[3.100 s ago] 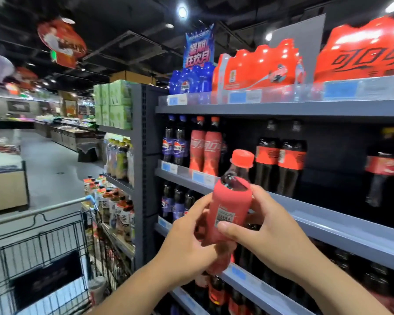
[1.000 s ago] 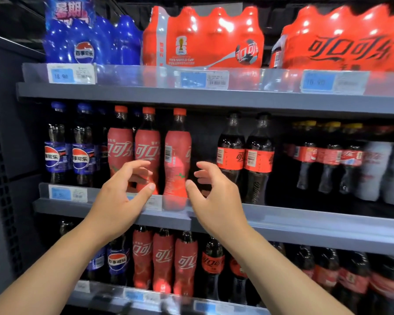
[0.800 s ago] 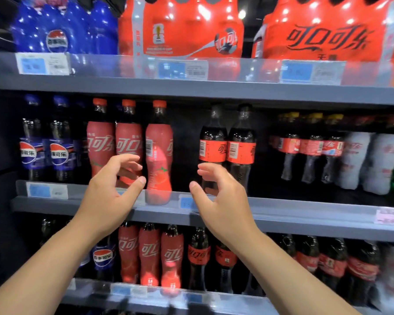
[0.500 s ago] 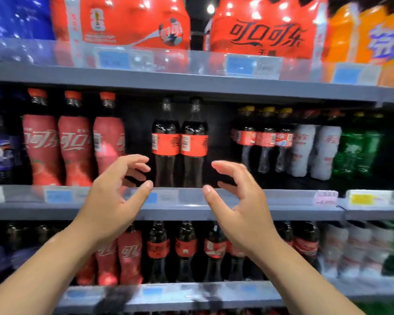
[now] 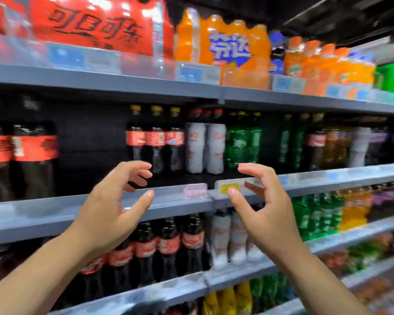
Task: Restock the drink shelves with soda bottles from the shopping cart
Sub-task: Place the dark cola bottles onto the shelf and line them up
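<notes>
Head view: left hand (image 5: 110, 210) and right hand (image 5: 263, 210) half-curled, spread, empty, raised before grey metal middle shelf (image 5: 55, 214). Dark cola bottles with red labels (image 5: 156, 139) standing behind. Shopping cart out of frame. Between bottles, likely; next: turn back, fetch another.

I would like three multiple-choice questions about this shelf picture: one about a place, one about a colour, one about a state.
1. Where is the yellow price tag?
A. on the middle shelf's front rail
B. on the top shelf
C. on a bottle cap

2. What colour are the packs right of the red packs on the top shelf?
A. purple
B. orange
C. white

3. What do the hands hold?
A. one bottle each
B. one bottle together
C. nothing

Answers: 1 A, the tag sits on that rail by the right hand. 2 B, the wrap is orange. 3 C, the left hand and the right are open and empty.
</notes>
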`<control>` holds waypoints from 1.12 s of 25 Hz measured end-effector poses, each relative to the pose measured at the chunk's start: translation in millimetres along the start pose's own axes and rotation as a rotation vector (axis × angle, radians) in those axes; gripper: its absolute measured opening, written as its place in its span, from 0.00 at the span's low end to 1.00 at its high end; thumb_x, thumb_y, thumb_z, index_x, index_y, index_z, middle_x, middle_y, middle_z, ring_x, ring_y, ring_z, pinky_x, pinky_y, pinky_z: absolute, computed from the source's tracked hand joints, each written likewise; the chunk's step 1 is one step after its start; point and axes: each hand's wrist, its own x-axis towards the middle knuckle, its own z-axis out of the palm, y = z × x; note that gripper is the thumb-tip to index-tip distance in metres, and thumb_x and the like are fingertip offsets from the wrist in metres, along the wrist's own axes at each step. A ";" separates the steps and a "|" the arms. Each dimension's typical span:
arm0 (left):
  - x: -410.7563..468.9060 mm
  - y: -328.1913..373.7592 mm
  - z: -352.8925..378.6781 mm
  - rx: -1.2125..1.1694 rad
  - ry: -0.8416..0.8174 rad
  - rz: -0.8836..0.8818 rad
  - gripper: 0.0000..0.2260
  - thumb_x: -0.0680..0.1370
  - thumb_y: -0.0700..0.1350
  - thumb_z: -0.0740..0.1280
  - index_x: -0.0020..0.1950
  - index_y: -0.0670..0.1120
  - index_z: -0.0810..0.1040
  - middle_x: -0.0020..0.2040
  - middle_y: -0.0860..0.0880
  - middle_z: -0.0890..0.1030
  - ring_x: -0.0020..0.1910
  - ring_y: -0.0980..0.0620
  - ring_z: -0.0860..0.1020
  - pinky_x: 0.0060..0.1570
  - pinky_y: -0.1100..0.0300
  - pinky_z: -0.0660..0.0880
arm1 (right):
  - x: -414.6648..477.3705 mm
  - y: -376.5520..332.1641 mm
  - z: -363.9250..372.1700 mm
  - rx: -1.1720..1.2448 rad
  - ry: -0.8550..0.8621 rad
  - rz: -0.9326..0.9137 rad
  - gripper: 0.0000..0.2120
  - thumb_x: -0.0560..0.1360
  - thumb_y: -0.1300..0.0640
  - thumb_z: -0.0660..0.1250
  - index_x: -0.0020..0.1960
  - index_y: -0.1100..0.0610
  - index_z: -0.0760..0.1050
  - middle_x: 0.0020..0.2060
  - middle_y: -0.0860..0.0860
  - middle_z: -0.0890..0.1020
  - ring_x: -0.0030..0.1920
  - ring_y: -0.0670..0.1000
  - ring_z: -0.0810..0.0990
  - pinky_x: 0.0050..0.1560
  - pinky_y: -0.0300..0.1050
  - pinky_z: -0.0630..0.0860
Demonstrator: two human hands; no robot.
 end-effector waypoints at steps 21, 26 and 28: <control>179.4 128.8 371.1 0.127 -0.268 0.111 0.22 0.81 0.56 0.65 0.73 0.54 0.68 0.69 0.60 0.69 0.69 0.60 0.68 0.64 0.65 0.65 | 142.8 283.0 -238.1 -0.338 -0.005 0.270 0.29 0.75 0.50 0.75 0.71 0.50 0.66 0.61 0.42 0.71 0.60 0.43 0.72 0.58 0.39 0.71; 208.4 104.6 390.5 0.158 -0.277 0.052 0.21 0.81 0.59 0.63 0.72 0.57 0.68 0.68 0.62 0.70 0.68 0.61 0.69 0.64 0.64 0.68 | 221.2 344.7 -218.0 -0.343 0.013 0.446 0.37 0.73 0.48 0.77 0.73 0.55 0.61 0.63 0.51 0.76 0.58 0.52 0.78 0.53 0.45 0.78; 209.9 99.2 392.3 0.161 -0.271 0.027 0.21 0.80 0.60 0.63 0.72 0.58 0.68 0.68 0.62 0.71 0.67 0.61 0.70 0.64 0.64 0.68 | 236.2 364.4 -211.8 -0.348 -0.007 0.515 0.40 0.72 0.44 0.77 0.75 0.56 0.61 0.60 0.53 0.78 0.58 0.56 0.80 0.57 0.52 0.81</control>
